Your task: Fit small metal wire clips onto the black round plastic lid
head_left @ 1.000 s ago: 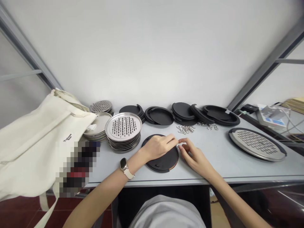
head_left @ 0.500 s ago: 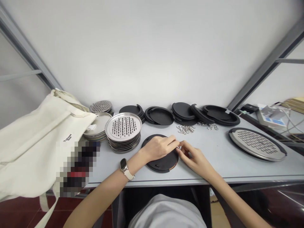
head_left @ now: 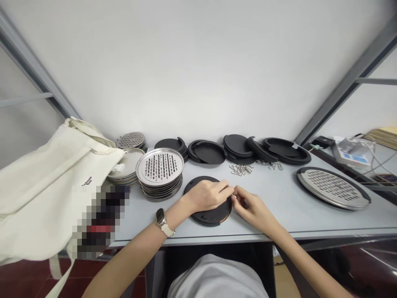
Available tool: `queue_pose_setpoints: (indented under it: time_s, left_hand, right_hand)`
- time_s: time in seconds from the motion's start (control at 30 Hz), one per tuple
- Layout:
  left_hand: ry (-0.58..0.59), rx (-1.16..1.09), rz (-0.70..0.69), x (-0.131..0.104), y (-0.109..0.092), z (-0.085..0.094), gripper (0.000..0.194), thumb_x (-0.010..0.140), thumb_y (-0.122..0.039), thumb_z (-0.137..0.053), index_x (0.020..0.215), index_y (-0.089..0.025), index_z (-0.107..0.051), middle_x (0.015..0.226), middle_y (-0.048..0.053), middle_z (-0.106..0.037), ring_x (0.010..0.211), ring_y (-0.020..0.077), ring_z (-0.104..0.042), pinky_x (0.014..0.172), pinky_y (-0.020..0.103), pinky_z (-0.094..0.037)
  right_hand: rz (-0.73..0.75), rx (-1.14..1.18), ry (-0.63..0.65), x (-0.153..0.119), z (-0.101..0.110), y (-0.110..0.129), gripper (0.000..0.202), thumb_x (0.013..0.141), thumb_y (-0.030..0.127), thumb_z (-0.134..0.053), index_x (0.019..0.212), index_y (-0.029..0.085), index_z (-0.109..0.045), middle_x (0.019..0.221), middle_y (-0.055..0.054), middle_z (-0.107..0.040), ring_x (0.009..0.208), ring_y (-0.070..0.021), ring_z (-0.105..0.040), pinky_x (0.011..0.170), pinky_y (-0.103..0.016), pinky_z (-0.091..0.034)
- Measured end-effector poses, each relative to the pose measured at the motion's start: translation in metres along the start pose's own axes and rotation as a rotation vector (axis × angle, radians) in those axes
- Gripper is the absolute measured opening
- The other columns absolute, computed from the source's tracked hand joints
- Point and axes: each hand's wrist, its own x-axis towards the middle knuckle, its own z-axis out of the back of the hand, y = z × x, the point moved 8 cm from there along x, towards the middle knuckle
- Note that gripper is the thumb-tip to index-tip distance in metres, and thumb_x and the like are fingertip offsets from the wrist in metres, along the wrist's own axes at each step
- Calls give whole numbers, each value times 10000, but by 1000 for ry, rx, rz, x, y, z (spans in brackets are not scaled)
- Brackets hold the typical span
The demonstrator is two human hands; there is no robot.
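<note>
My left hand (head_left: 208, 195), with a watch on its wrist, lies over a round black plastic disc (head_left: 211, 217) at the table's front edge, its fingertips pinched together at the disc's right rim. Meeting them there, my right hand (head_left: 249, 206) pinches a small shiny metal piece (head_left: 234, 196) between thumb and forefinger. Most of that piece is hidden by the fingers, and its exact shape cannot be made out. A brownish patch shows on the disc's lower right edge. Beyond the hands lies a loose heap of small metal hooks (head_left: 241, 169).
Left of the disc stands a stack of round metal grater plates (head_left: 160, 166), with more plates (head_left: 124, 176) behind. Black discs and rings (head_left: 211, 152) line the wall. An oval-looking grater in a black rim (head_left: 333, 188) lies right. A cream bag (head_left: 56, 186) covers the left end.
The view has shifted slightly. Both hands stay together at the disc's right rim, and the metal piece between the fingertips has turned or dropped a little.
</note>
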Motion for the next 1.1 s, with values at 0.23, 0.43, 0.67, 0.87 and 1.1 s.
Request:
queue_pose_setpoints:
  time_s: [0.23,0.43,0.67,0.87,1.1]
  left_hand:
    - [-15,3,52,0,5,-2,187,953,-156,-310,896,-151,-488,808,32,-532,627,141,-534,528,275,-370]
    - [11,-18,137,-1,12,-6,201,962,-177,-307,898,-154,-496,826,35,-546,661,146,-549,546,264,-375]
    - [41,-50,197,-1,16,-9,195,966,-186,-326,927,-159,-515,843,33,-548,683,146,-554,550,269,-394]
    - [75,-68,216,-2,18,-14,165,953,-168,-343,935,-164,-507,853,30,-551,688,156,-565,553,269,-403]
    - [123,-85,304,-1,23,-14,201,967,-248,-333,887,-155,-492,850,49,-567,672,163,-591,525,266,-404]
  right_hand:
    - [13,-28,-3,1,1,4,258,959,331,-350,728,215,-365,599,57,-387,542,-104,-365,539,-225,-329]
    - [-13,-50,-12,2,1,1,257,956,341,-357,736,214,-395,578,60,-385,527,-104,-351,521,-221,-317]
    - [-37,-70,-21,3,1,-2,276,964,356,-341,726,219,-373,569,66,-377,513,-105,-365,520,-225,-314]
    - [-40,-104,-10,4,0,-2,286,968,336,-340,707,222,-346,595,52,-416,534,-118,-409,541,-240,-317]
    - [-30,-123,-1,4,1,-1,289,977,344,-320,717,228,-368,599,44,-437,530,-131,-446,551,-247,-338]
